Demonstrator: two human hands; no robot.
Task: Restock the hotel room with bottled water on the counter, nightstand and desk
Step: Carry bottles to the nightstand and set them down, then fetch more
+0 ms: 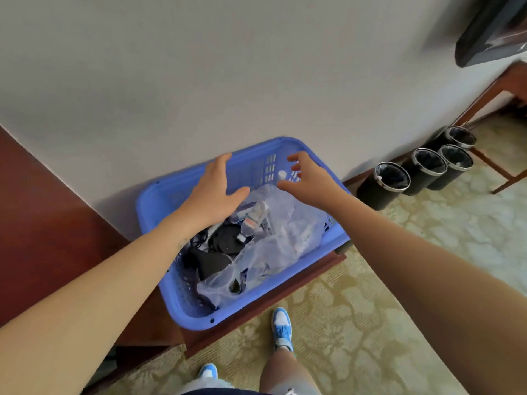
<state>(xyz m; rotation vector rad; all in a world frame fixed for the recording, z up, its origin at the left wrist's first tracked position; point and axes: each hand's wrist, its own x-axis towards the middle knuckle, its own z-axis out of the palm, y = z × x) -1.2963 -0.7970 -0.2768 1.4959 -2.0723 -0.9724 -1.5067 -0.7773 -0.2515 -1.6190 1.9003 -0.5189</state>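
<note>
Two bare hands hover over a blue perforated plastic basket (159, 195) that sits on a reddish-brown wooden tabletop (57, 223) against a white wall. The left hand (216, 189) is spread above the basket's far left part, its fingers (222, 163) straight and wide, holding nothing. The right hand (308, 181) hangs over the far right corner, loosely curled and apart, and also holds nothing.

Inside the basket, a clear plastic water bottle with a red-and-white label (252, 219) lies on its side just below the left thumb. It rests among black cords and round black items (222, 243) and crumpled clear plastic wrap (288, 235). A small white bottle cap (281, 174) shows near the basket's far wall, between the two hands. Four black cylindrical bins (427, 166) stand on the patterned beige carpet (427, 238) to the right.
</note>
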